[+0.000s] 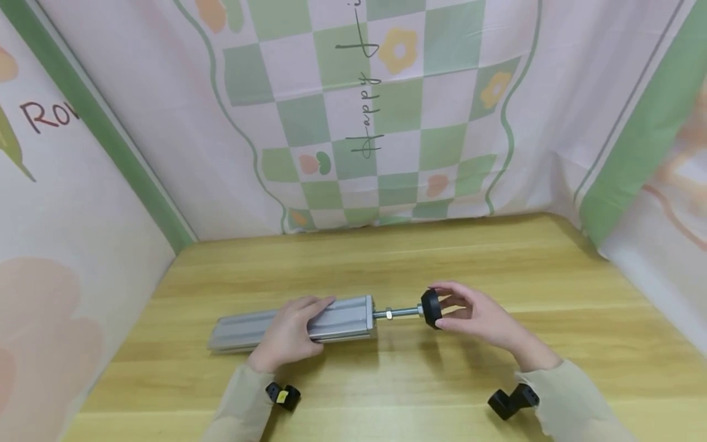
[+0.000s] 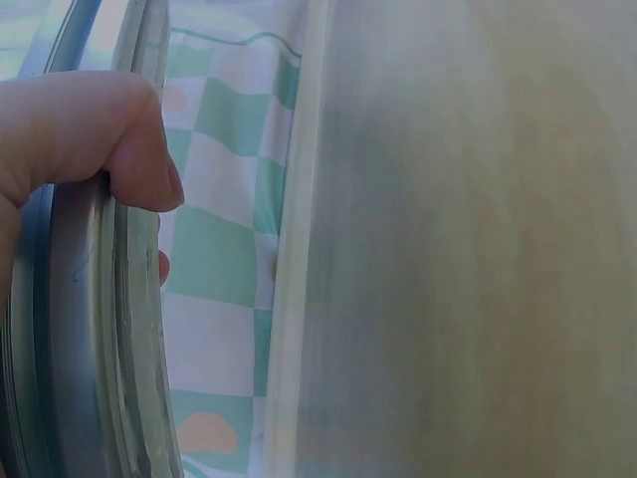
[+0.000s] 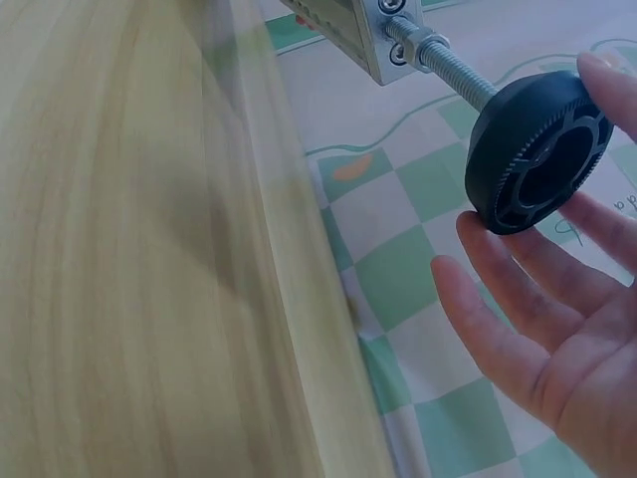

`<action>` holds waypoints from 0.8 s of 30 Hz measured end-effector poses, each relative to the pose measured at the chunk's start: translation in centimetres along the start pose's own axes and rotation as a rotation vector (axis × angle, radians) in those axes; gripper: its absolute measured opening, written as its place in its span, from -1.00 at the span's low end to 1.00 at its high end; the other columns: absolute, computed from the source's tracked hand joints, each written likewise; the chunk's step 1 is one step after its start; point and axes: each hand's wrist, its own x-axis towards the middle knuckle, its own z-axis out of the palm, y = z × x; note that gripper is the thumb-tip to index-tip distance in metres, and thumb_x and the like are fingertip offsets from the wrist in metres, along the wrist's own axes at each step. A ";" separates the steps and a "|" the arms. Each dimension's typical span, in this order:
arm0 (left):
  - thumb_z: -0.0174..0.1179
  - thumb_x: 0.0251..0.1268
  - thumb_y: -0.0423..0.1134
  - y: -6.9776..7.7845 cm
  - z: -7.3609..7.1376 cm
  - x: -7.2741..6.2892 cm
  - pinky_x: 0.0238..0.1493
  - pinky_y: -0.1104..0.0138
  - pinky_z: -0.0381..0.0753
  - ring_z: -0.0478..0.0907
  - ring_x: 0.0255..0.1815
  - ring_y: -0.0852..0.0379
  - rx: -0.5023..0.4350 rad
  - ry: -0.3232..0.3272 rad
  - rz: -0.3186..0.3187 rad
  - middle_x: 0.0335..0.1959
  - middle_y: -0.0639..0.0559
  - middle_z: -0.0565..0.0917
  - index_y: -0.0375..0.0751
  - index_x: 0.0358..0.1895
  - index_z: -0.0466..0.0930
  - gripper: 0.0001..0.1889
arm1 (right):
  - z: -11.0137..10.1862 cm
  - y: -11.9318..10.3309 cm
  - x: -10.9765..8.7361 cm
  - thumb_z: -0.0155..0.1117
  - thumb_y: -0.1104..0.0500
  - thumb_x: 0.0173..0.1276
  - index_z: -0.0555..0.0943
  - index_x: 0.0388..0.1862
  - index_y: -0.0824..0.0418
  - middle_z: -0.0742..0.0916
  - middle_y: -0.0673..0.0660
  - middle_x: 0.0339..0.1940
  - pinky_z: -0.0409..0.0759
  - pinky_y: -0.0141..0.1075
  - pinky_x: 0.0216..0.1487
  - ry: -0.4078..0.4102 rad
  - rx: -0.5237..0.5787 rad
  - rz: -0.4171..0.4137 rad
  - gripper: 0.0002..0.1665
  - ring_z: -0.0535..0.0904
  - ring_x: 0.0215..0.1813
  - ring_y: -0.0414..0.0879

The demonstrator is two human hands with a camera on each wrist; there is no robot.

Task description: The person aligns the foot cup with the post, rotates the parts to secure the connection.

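Observation:
My left hand (image 1: pixel 291 331) grips a long silver aluminium profile (image 1: pixel 347 315) around its middle, held slightly above the table. In the left wrist view the thumb (image 2: pixel 100 124) bends over the edge of the profile (image 2: pixel 75 329). A threaded rod (image 1: pixel 407 312) with a hex nut (image 1: pixel 389 314) sticks out of the right end plate. At the rod's outer end sits a round black levelling foot (image 1: pixel 430 309). My right hand (image 1: pixel 479 313) pinches the foot's rim between thumb and fingers. The right wrist view shows the ribbed, hollow underside of the foot (image 3: pixel 488 149).
A wood-grain table (image 1: pixel 386 399) lies under both hands. Behind it hangs a green-and-white checked cloth (image 1: pixel 353 129), with printed fabric walls at both sides. Small black wrist cameras (image 1: pixel 501 404) are worn on the beige sleeves (image 1: pixel 571 399).

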 end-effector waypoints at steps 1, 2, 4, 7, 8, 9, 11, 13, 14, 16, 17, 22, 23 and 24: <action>0.43 -0.48 -0.31 0.0 0.0 0.0 0.07 0.08 0.53 0.59 -0.06 0.05 0.006 0.002 0.003 -0.03 0.00 0.64 -0.08 0.25 0.48 -0.12 | 0.0 0.2 0.1 0.34 0.32 0.15 0.32 0.29 0.38 0.54 0.31 0.15 0.63 -0.31 -0.06 -0.008 0.005 -0.032 -0.28 0.54 0.02 -0.33; 0.43 -0.48 -0.30 0.0 -0.1 0.0 0.08 0.08 0.53 0.59 -0.06 0.05 0.011 0.005 0.007 -0.03 0.00 0.65 -0.09 0.25 0.49 -0.12 | 0.0 0.3 0.1 0.34 0.35 0.14 0.32 0.30 0.38 0.53 0.26 0.18 0.63 -0.31 -0.05 -0.018 0.011 -0.066 -0.27 0.53 0.04 -0.33; 0.44 -0.49 -0.30 0.0 -0.1 0.1 0.07 0.08 0.53 0.60 -0.08 0.06 0.016 0.013 0.021 -0.04 0.00 0.65 -0.09 0.24 0.49 -0.12 | 0.1 0.5 0.2 0.34 0.40 0.10 0.31 0.29 0.41 0.51 0.17 0.20 0.62 -0.30 -0.03 -0.035 0.023 -0.121 -0.25 0.52 0.08 -0.31; 0.44 -0.49 -0.29 0.0 -0.2 0.1 0.06 0.08 0.53 0.60 -0.09 0.07 0.023 0.021 0.031 -0.05 0.01 0.65 -0.09 0.24 0.50 -0.12 | 0.1 0.5 0.2 0.33 0.39 0.13 0.32 0.28 0.41 0.53 0.19 0.16 0.64 -0.31 -0.07 -0.036 0.015 -0.106 -0.29 0.54 0.04 -0.31; 0.44 -0.50 -0.29 0.0 -0.2 0.1 0.06 0.08 0.53 0.60 -0.09 0.06 0.026 0.022 0.029 -0.05 0.01 0.65 -0.08 0.24 0.50 -0.12 | 0.1 0.5 0.3 0.31 0.37 0.15 0.33 0.28 0.41 0.54 0.25 0.14 0.65 -0.31 -0.10 -0.033 0.012 -0.077 -0.31 0.55 0.00 -0.31; 0.44 -0.50 -0.29 0.0 -0.2 0.0 0.06 0.08 0.53 0.59 -0.09 0.06 0.028 0.024 0.027 -0.05 0.01 0.65 -0.08 0.24 0.50 -0.12 | 0.2 0.3 0.3 0.29 0.34 0.18 0.33 0.28 0.42 0.55 0.31 0.10 0.66 -0.29 -0.14 -0.030 0.011 -0.041 -0.33 0.57 -0.04 -0.30; 0.45 -0.50 -0.29 0.0 -0.1 0.0 0.05 0.08 0.54 0.59 -0.08 0.06 0.034 0.024 0.020 -0.05 0.02 0.65 -0.07 0.24 0.50 -0.11 | 0.2 0.0 0.4 0.24 0.27 0.26 0.32 0.28 0.43 0.56 0.43 0.04 0.67 -0.26 -0.21 -0.027 0.014 0.036 -0.37 0.61 -0.14 -0.27; 0.45 -0.51 -0.29 0.0 -0.1 -0.1 0.04 0.09 0.54 0.59 -0.09 0.06 0.043 0.027 0.019 -0.06 0.01 0.65 -0.06 0.24 0.50 -0.11 | 0.1 -0.2 0.5 0.17 0.22 0.33 0.30 0.28 0.46 0.58 0.48 0.00 0.67 -0.20 -0.26 -0.030 0.036 0.110 -0.40 0.64 -0.24 -0.20; 0.46 -0.52 -0.29 0.1 0.0 -0.1 0.04 0.09 0.55 0.59 -0.09 0.06 0.050 0.027 0.022 -0.06 0.01 0.65 -0.06 0.24 0.50 -0.11 | 0.1 -0.3 0.6 0.15 0.21 0.35 0.29 0.28 0.48 0.59 0.51 -0.01 0.67 -0.15 -0.29 -0.034 0.056 0.139 -0.40 0.65 -0.29 -0.14; 0.46 -0.52 -0.27 0.1 0.1 -0.1 0.03 0.10 0.55 0.59 -0.10 0.06 0.055 0.021 0.031 -0.07 0.01 0.65 -0.07 0.24 0.50 -0.10 | 0.0 -0.4 0.6 0.11 0.18 0.38 0.28 0.26 0.51 0.61 0.52 -0.04 0.67 -0.10 -0.33 -0.043 0.076 0.180 -0.41 0.66 -0.38 -0.06; 0.46 -0.52 -0.27 0.2 0.2 -0.2 0.03 0.10 0.55 0.59 -0.11 0.07 0.058 0.019 0.035 -0.08 0.01 0.65 -0.07 0.24 0.50 -0.10 | -0.1 -0.3 0.7 0.10 0.17 0.39 0.26 0.26 0.52 0.62 0.52 -0.06 0.66 -0.08 -0.35 -0.050 0.085 0.196 -0.40 0.66 -0.41 -0.03; 0.46 -0.54 -0.26 0.2 0.2 -0.3 0.02 0.10 0.54 0.58 -0.12 0.08 0.043 0.010 0.039 -0.09 0.01 0.65 -0.08 0.24 0.50 -0.09 | -0.1 -0.1 0.8 0.08 0.10 0.40 0.24 0.29 0.47 0.69 0.42 -0.14 0.66 -0.06 -0.34 -0.061 0.060 0.266 -0.37 0.64 -0.42 0.00; 0.45 -0.54 -0.27 0.1 0.3 -0.2 0.03 0.10 0.54 0.58 -0.12 0.08 0.041 0.011 0.038 -0.09 0.01 0.65 -0.09 0.24 0.50 -0.09 | -0.1 -0.1 0.9 0.07 0.08 0.41 0.24 0.30 0.45 0.69 0.39 -0.16 0.66 -0.06 -0.33 -0.056 0.051 0.279 -0.37 0.64 -0.42 0.00; 0.45 -0.54 -0.28 0.1 0.2 -0.2 0.03 0.10 0.54 0.58 -0.11 0.08 0.038 0.010 0.037 -0.08 0.01 0.65 -0.09 0.24 0.50 -0.10 | -0.1 -0.1 0.9 0.05 0.06 0.42 0.24 0.31 0.43 0.70 0.36 -0.18 0.65 -0.07 -0.33 -0.051 0.044 0.288 -0.37 0.64 -0.41 0.01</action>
